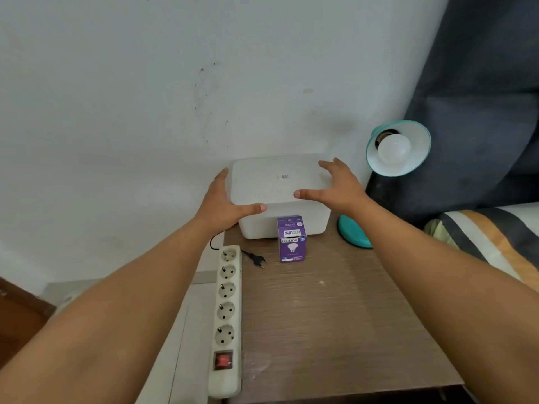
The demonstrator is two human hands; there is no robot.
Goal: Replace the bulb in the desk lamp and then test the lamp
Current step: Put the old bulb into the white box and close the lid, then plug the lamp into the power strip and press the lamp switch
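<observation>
A teal desk lamp shade (414, 132) faces me at the right, with a white bulb (394, 148) in its socket. Its teal base (351, 230) rests on the wooden table (335, 316). A purple bulb box (292, 238) stands upright in front of a white lidded container (277, 182). My left hand (224, 199) grips the container's lid at its left edge, thumb over the front rim. My right hand (335, 185) hovers spread over the lid's right side; whether it touches is unclear. The lamp's black plug (258, 260) lies loose on the table.
A white power strip (227, 319) with several sockets and a red switch lies along the table's left edge. A pale wall rises behind. A dark headboard and a striped bed (495, 237) stand to the right. A wooden panel shows at the lower left.
</observation>
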